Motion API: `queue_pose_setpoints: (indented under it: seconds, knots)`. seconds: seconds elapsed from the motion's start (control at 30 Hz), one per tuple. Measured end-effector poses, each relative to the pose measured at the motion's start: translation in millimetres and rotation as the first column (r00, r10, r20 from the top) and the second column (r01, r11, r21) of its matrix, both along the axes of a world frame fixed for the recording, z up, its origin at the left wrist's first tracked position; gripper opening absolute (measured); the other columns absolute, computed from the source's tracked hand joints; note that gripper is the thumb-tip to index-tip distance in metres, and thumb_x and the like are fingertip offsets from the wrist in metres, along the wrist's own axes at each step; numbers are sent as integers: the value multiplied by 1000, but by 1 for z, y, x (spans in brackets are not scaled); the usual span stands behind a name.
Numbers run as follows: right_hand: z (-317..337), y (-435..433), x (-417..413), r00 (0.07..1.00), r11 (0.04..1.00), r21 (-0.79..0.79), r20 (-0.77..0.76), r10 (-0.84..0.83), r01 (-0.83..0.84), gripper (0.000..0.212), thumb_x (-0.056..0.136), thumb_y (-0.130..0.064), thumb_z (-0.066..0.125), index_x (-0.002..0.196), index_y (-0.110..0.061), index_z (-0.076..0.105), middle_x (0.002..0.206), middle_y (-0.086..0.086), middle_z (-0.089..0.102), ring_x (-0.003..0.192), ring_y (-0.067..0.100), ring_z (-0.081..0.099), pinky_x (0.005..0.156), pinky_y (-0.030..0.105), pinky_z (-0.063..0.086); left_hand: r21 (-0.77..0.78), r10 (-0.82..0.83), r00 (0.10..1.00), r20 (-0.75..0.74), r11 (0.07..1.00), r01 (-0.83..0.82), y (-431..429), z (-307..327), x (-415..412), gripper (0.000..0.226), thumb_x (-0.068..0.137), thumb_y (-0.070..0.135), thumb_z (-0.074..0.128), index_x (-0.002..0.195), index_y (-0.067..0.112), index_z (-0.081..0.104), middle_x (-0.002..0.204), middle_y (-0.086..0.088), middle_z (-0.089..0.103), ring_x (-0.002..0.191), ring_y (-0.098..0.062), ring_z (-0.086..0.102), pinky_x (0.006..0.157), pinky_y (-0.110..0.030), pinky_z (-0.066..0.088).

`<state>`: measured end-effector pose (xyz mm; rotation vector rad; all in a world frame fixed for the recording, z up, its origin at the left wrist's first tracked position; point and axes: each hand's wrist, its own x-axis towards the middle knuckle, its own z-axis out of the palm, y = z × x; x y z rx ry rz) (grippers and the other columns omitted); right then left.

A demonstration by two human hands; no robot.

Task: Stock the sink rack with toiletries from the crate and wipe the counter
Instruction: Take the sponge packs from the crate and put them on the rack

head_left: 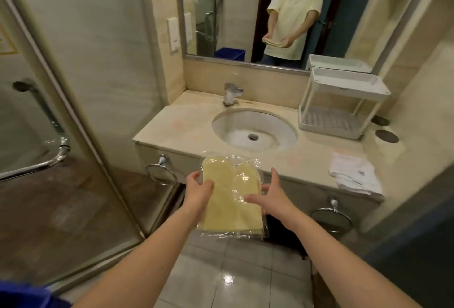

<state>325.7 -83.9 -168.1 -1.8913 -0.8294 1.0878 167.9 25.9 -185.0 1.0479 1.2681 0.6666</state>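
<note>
— How far along?
— Barely begun, by the look of it. No toiletries visible on either tier of the white two-tier plastic rack (344, 106), well ahead of the right hand (272, 194) and off to its right. Stocking all left to do. Wiping of the beige marble tabletop (172, 130) likewise, judging by faint pinkish smears ahead of the left hand (199, 187).
— And the thing being carried?
— Clear plastic packet of folded pale yellow cloth (231, 199), between both hands, mostly short of the tabletop's front edge and above the grey floor tiles (245, 271).
— Pose?
— Both arms stretched forward, nearly straight. Left hand gripping the packet's left edge, thumb on top. Right hand spread wide, fingers straight, thumb tip touching the plastic's right side. Steadying rather than clasping, apparently.
— Crate?
— Blue plastic crate (231, 53) seen only as a reflection in the wall mirror (221, 25), so somewhere behind.
</note>
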Motion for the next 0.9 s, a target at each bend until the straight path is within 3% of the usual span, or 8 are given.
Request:
queue_pose_setpoints:
  seconds: [0.13,0.23,0.33,0.43,0.53,0.67,0.73,0.9]
  knots:
    - [-7,-14,28,996,996,43,-36,-79,80,110,82,-3,73,155,-30,-6,123,-2,40,88,4,52,64,14,42,29,-170,985,-40,985,171,-7,2,45,72,90,11,54,149,23,14,120,-9,56,83,-20,60,71,-34,51]
    - [-11,-22,50,991,989,78,-40,-125,128,108,80,10,64,154,-35,-1,148,0,34,104,7,49,70,17,49,79,-309,950,-40,947,312,-7,3,72,85,88,1,50,150,34,1,136,-12,49,87,-21,61,67,-32,52]
    - [-11,-26,74,983,978,105,-33,-180,182,108,80,15,60,155,-37,0,157,4,24,124,8,40,64,12,45,173,-503,860,-81,843,510,1,-1,95,96,86,-5,44,148,48,-6,152,-3,36,113,-23,58,80,-30,52]
    - [-13,-26,100,977,971,114,10,-212,210,108,80,15,58,154,-40,2,154,-2,31,125,6,40,74,12,49,240,-631,761,-154,723,648,17,-4,121,99,81,-10,45,149,50,6,152,1,37,121,-20,54,89,-25,51]
    - [-14,-17,128,967,962,120,38,-251,245,106,79,16,56,154,-40,6,154,-9,28,124,0,35,92,23,50,251,-685,712,-157,669,699,34,-3,153,92,80,-15,44,150,41,22,146,6,40,102,-9,59,77,-18,52]
    - [-16,4,169,945,943,107,58,-322,315,102,79,14,56,153,-42,14,146,-3,36,126,17,48,67,18,51,238,-716,681,-153,642,729,59,-2,203,81,76,-20,41,142,26,45,137,5,49,65,10,56,64,-14,47]
    - [-19,16,190,926,926,113,78,-369,360,99,78,13,57,151,-40,18,148,0,37,129,25,48,72,22,52,217,-731,667,-148,634,742,75,-5,229,76,74,-22,42,135,23,54,130,3,56,66,4,56,64,-15,49]
    - [-23,38,235,881,883,114,89,-465,455,97,75,11,56,149,-41,23,149,-1,38,129,28,49,85,32,53,167,-738,661,-132,641,749,113,-13,286,70,70,-21,49,110,32,67,109,-8,64,81,-16,56,84,-35,54]
